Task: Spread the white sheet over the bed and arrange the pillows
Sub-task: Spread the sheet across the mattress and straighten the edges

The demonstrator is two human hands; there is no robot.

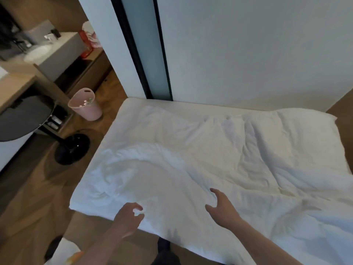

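both hands on the white sheet (191, 159): left hand (129, 217) pinches its edge, right hand (221, 207) spread loosely.

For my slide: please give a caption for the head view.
Both hands, left hand and right hand, over the wrinkled white sheet on the bed.

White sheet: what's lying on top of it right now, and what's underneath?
On the white sheet: the right hand, fingers spread, and the left hand pinching its near edge. No pillow shows on top. The sheet hides whatever lies underneath.
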